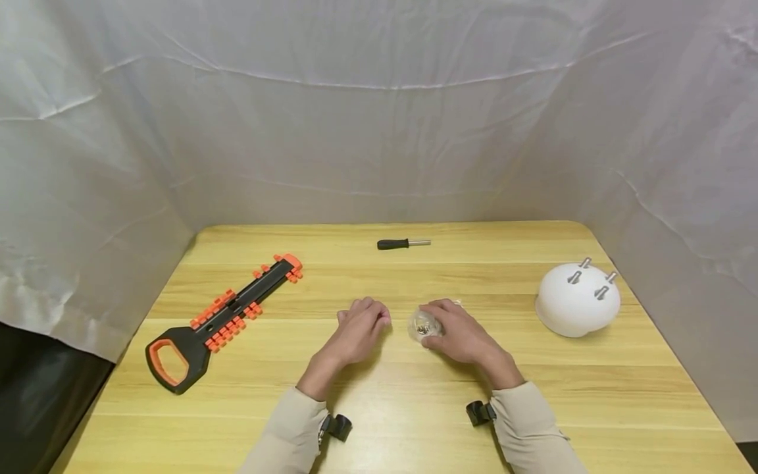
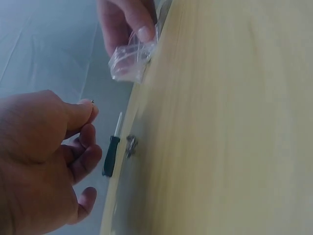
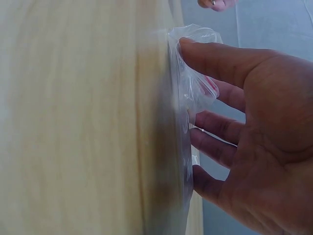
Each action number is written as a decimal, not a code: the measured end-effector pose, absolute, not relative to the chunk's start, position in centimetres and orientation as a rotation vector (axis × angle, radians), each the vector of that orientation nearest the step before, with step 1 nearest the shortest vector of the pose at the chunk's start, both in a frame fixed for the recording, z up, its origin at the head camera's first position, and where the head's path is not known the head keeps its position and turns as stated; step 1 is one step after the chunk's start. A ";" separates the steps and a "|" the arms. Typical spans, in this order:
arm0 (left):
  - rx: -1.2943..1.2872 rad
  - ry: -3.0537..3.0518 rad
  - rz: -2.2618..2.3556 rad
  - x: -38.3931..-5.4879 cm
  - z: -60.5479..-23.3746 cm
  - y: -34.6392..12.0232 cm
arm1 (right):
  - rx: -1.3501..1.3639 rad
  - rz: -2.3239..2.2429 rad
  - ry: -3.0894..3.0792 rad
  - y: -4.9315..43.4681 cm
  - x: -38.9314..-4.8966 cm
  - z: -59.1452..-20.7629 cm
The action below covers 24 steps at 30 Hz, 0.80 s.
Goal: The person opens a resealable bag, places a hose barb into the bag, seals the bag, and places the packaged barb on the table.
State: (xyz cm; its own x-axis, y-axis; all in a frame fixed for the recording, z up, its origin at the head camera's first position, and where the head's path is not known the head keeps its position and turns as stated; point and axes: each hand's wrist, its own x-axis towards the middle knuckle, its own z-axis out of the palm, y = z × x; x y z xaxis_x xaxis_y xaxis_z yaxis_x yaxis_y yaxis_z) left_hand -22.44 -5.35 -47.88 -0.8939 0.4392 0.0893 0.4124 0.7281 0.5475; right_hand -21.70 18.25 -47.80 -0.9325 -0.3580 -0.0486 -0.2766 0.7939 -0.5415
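My left hand (image 1: 358, 329) is just over the table, left of the bag. Its thumb and index finger pinch a tiny metal piece (image 2: 92, 102), whose exact kind is too small to tell. My right hand (image 1: 458, 332) holds a clear plastic bag (image 1: 422, 326) on the tabletop, with thumb and fingers round its mouth. Small metal bits (image 1: 423, 328) show inside the bag. In the right wrist view, the crumpled bag (image 3: 198, 88) has a red line near its opening. In the left wrist view, small metal pieces (image 2: 131, 146) lie on the table beyond the left fingers.
A screwdriver (image 1: 393, 244) with a dark handle lies towards the table's back edge. On the left is a long black frame (image 1: 260, 289) with orange clips and a looped handle. A white rounded body (image 1: 574, 306) with several metal posts stands at the right. Grey curtains surround the wooden table (image 1: 408, 421).
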 end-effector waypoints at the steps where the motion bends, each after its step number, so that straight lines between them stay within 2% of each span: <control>1: 0.722 2.877 0.895 -22.5 -47.8 -5.1 | -0.505 -0.822 2.836 18.3 -21.7 -47.8; 16: 0.846 2.840 0.830 -23.0 -47.8 -1.4 | -0.485 -0.837 2.829 18.3 -21.7 -48.1; 24: 0.817 2.890 0.717 -23.1 -47.5 0.1 | -0.494 -0.821 2.841 18.4 -21.6 -47.8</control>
State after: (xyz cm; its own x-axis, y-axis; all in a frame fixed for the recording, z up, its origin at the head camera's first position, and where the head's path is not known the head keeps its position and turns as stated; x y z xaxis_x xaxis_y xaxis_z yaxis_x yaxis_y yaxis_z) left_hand -23.11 0.07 -47.49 -0.8587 0.5074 0.0719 0.4822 0.7525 0.4486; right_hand -21.62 18.42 -47.77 -0.9357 -0.3498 -0.0452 -0.2718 0.7967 -0.5398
